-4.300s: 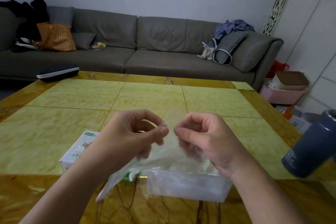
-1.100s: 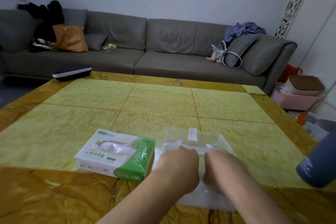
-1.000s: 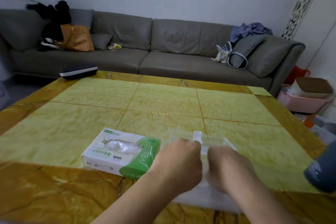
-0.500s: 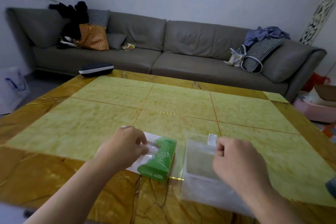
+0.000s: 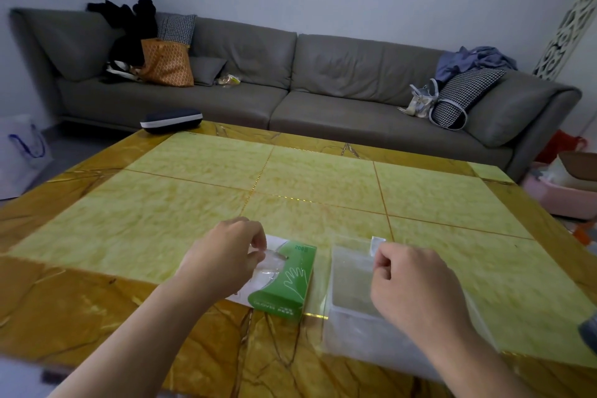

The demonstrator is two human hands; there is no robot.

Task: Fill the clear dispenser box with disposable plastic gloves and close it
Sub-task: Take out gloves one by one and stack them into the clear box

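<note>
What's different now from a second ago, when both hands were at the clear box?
The left hand moved left to the green-and-white cardboard glove carton and now pinches a clear plastic glove at its opening. The right hand stayed at the clear plastic dispenser box, gripping its lid by the white tab. Carton and box remain side by side on the yellow marble table.
</note>
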